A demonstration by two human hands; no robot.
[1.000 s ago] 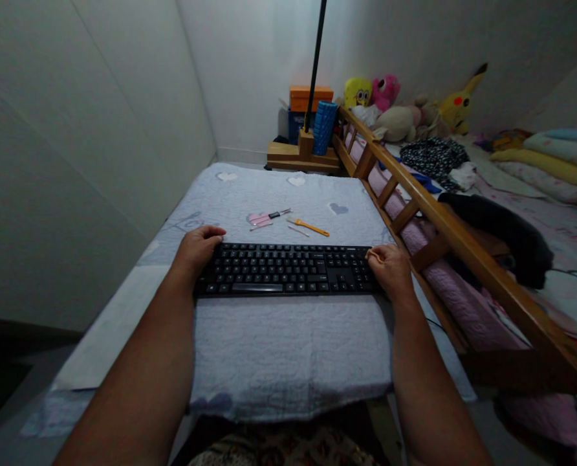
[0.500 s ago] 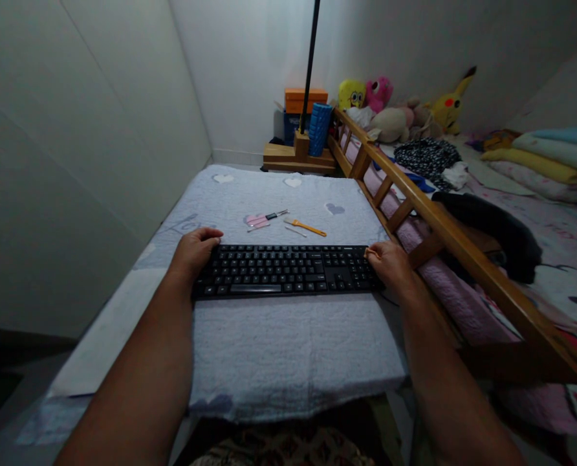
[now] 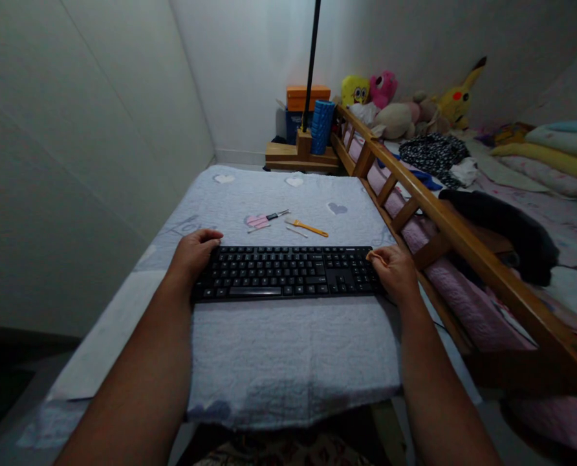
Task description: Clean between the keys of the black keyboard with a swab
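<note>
Long black plastic keyboard [image 3: 279, 273] flat on pale blue heart-print cloth [image 3: 288, 349]. Bare left hand [image 3: 195, 254] against its left end; right hand [image 3: 394, 270] pinching small orange-tan cloth piece [image 3: 376, 257] over right end. Beyond: yellow-handled brush [image 3: 312, 228], slim black-and-silver tool [image 3: 275, 215], two thin pale sticks [image 3: 297, 232]. Brown wooden bed rail [image 3: 417, 183] right.

Dim rm rn, cool grey cast all over. Brightest bit's the back wall [image 3: 250, 71], up top nr the black pole [image 3: 312, 65]; light's seemingly from above, source out of frame. Lower L corner's nearly blk. Soft shadow along the nr edge of the surface [image 3: 288, 340]. Glare's v. mild: pale sheen on the spacebar [image 3: 255, 291], thin shine along the wooden rail [image 3: 417, 184]. Keyboard [image 3: 298, 272] fairly sharp, tho lettering's mostly too small to read. Edges go soft, w/ wide-angle stretch on forearms [image 3: 140, 362] & rail.
</note>
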